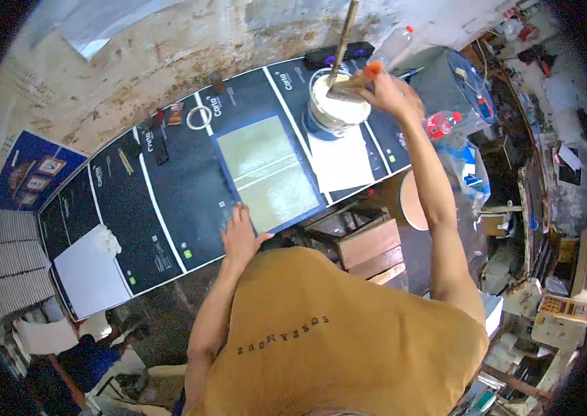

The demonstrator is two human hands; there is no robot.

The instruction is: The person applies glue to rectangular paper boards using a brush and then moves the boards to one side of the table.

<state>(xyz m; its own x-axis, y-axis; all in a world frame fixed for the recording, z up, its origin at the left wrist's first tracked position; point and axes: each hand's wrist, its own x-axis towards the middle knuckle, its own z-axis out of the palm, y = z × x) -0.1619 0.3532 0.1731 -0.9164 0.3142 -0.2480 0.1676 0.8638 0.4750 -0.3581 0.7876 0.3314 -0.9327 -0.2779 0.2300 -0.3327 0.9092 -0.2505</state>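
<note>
My right hand [392, 96] is closed around a wide paste brush [346, 90] with an orange handle end. The bristles are over the mouth of a bucket [315, 116] of thick white paste, at its near right side. A wooden stick [344, 38] stands upright in the same bucket. Flat on the table lies a blue-edged cover sheet [225, 158] bearing two greyish boards [281, 197] with a narrow strip between them; their surface looks shiny. My left hand [239, 234], fingers spread, rests at the sheet's near left corner and holds nothing.
White paper [343, 161] lies under the bucket's near side. A tape roll [190, 118] and pencils [125, 161] lie along the table's far side. Bottles [442, 125] stand at right. White sheets [91, 274] and stacked grey boards [14, 253] are left. A wooden crate [371, 248] sits below the table edge.
</note>
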